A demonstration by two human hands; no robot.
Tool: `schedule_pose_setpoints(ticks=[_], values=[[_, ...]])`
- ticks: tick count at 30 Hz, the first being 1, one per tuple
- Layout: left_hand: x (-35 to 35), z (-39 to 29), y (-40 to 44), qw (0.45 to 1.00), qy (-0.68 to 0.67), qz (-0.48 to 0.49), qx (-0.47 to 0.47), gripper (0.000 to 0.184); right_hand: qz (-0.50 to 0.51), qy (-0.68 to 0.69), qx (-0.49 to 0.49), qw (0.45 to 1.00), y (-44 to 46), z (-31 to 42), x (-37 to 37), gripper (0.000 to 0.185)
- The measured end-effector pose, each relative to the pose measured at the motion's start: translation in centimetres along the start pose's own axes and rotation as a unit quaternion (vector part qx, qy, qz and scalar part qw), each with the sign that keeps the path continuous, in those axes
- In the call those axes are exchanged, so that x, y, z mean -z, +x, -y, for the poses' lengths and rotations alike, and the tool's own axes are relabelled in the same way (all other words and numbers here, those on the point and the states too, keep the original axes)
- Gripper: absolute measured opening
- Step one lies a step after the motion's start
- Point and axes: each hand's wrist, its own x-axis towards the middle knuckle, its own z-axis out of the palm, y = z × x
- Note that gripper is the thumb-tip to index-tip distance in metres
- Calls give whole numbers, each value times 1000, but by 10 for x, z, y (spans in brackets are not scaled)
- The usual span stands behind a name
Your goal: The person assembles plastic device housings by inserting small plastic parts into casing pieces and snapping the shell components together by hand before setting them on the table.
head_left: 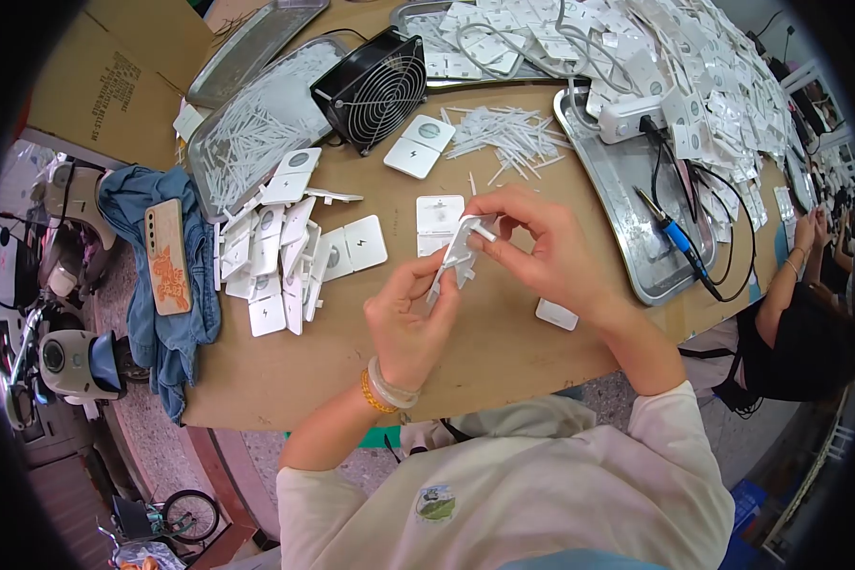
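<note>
Together above the brown worktop (332, 366), your left hand (413, 309) and right hand (532, 237) pinch a white plastic housing (458, 255) between their fingertips, the right also on a small white peg (483, 232). Paired white square panels (275, 252) lie heaped to your left, near a black axial fan (380, 90).

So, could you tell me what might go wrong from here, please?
The small white pin in the right hand could slip and drop. The leaning pile of white pieces might slide if nudged. The blue-handled soldering iron lying over the metal tray might burn skin if hot.
</note>
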Motion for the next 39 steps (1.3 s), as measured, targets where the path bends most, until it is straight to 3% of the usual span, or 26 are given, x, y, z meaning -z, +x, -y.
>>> schedule_pose_setpoints(ticks=[2, 5, 8, 11, 14, 17, 29, 35, 39], values=[[-1, -3, 2, 1000, 5, 0, -28, 18, -7, -1, 21, 1000, -2, 1, 3, 28], [-3, -8, 6, 995, -49, -37, -83, 23, -44, -8, 134, 990, -4, -10, 6, 27], [6, -3, 7, 980, 25, -9, -200, 25, -62, 59, 137, 987, -9, -18, -4, 27], [3, -7, 7, 987, -58, -12, -152, 29, -56, 130, 92, 986, -13, -22, -10, 26], [5, -7, 8, 988, -58, -15, -145, 32, -51, 154, 84, 983, -14, -23, -12, 28], [12, -5, 10, 980, 11, -7, -197, 32, -40, 131, 102, 985, -15, -24, -11, 31], [17, -11, 12, 961, 73, -6, -267, 32, -24, 131, 117, 984, -17, -24, -11, 34], [17, -12, 14, 957, 89, -3, -278, 31, -16, 141, 107, 984, -16, -24, -11, 35], [17, -7, 12, 969, 79, 6, -235, 32, 21, 116, 80, 990, -13, -23, -7, 30]])
